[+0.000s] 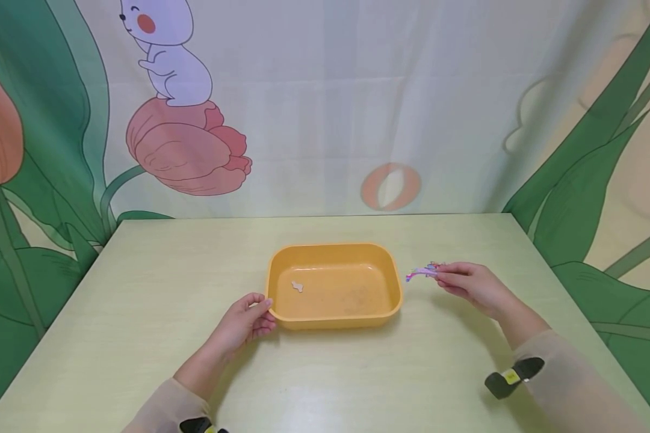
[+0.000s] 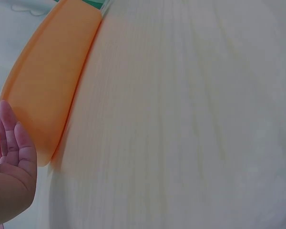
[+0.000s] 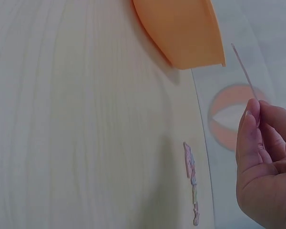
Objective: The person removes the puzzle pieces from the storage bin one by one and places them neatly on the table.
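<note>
A yellow-orange plastic tray (image 1: pixel 333 323) sits on the table, holding one small pale flat piece (image 1: pixel 298 287) towards its left side. My left hand (image 1: pixel 245 322) grips the tray's rim near the front left corner, thumb on top and fingers below outside. To the right of the tray, my right hand (image 1: pixel 468 285) pinches a thin lavender strip-like piece (image 3: pixel 245 71) between thumb and fingertips; seen edge-on in the right wrist view, its exact kind I cannot tell. Several thin colourful pieces (image 3: pixel 191 181) lie together on the table by that hand, partly hidden behind it in the head view.
The pale wooden table (image 1: pixel 141 337) ends at the back against a hanging cloth (image 1: pixel 314 120) printed with flowers and an animal. Dark wrist cameras (image 1: pixel 514 377) are strapped over both sleeves.
</note>
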